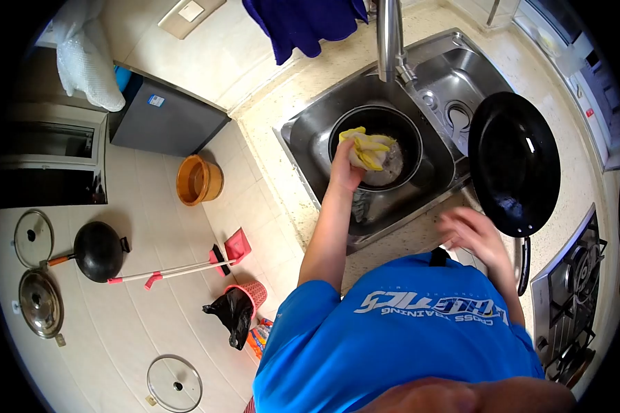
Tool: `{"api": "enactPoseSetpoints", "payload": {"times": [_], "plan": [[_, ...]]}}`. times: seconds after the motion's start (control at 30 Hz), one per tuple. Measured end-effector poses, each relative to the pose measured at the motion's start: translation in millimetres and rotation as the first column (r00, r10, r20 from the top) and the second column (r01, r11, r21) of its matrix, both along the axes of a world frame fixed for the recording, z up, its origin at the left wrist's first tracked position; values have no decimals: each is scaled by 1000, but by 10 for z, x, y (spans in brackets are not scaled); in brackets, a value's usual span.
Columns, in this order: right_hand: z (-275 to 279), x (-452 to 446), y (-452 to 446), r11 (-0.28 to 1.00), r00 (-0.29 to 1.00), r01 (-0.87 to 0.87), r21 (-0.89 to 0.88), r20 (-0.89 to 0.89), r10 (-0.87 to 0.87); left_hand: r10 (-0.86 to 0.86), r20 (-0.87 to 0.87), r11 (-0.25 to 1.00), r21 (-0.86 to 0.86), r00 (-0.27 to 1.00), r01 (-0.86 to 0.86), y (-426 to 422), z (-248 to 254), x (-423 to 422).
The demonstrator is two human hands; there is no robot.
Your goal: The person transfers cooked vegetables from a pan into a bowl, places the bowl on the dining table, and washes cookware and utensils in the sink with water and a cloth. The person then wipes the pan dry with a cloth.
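Observation:
My left hand (pixel 347 167) is closed around a yellow and white cloth (pixel 367 149). It holds the cloth over a dark round pot (pixel 415 153) that sits in the larger sink basin (pixel 306 141). Greyish, wet-looking contents show in the pot below the cloth. My right hand (pixel 470 234) is above the counter's front edge, close to my body and apart from the pot. Motion smears its fingers. To its right, a large black frying pan (pixel 513 162) leans across the smaller basin and the counter, its handle (pixel 524 267) towards me.
A metal faucet (pixel 388 45) rises behind the basins. A purple cloth (pixel 306 24) hangs at the back. The gas stove (pixel 573 289) stands at right. Leftward are an orange-brown bucket (pixel 198 180), a pink bin (pixel 255 296), a wok (pixel 98 251) and several lids.

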State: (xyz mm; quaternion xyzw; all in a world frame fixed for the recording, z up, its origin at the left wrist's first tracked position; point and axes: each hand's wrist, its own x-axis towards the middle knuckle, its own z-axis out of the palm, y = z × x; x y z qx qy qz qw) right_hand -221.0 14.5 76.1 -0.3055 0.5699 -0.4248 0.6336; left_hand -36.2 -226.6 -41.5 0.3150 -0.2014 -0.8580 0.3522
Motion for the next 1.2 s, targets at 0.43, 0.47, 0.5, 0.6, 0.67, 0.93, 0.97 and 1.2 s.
{"api": "enactPoseSetpoints", "payload": {"times": [0.43,0.47,0.5,0.6,0.67,0.93,0.97,1.2], "plan": [[-933,656,-1808,996,862,3,90,504,-48,218,579,740,-623,786,254,48,-40,-52],[-940,607,-1831,997,896,-46,67,443,12,394,642,569,-732,658,374,26,-95,-51],[-928,572,-1828,994,923,-98,48,379,72,-61,542,777,-502,838,381,-77,-70,9],[-671,563,-1814,993,809,-27,119,586,-48,-245,-144,962,-160,959,222,-120,43,66],[-601,592,-1831,987,693,-12,162,713,-108,-224,-134,972,-103,965,211,-84,36,53],[-772,665,-1775,891,-41,-390,234,962,-271,-302,-563,935,-332,769,124,-136,46,-133],[-728,643,-1772,908,134,-328,262,964,-230,-365,-538,913,-366,760,179,-211,6,-131],[-739,590,-1853,917,751,-189,353,653,-97,-450,-229,875,-305,863,376,-325,348,-159]]}}
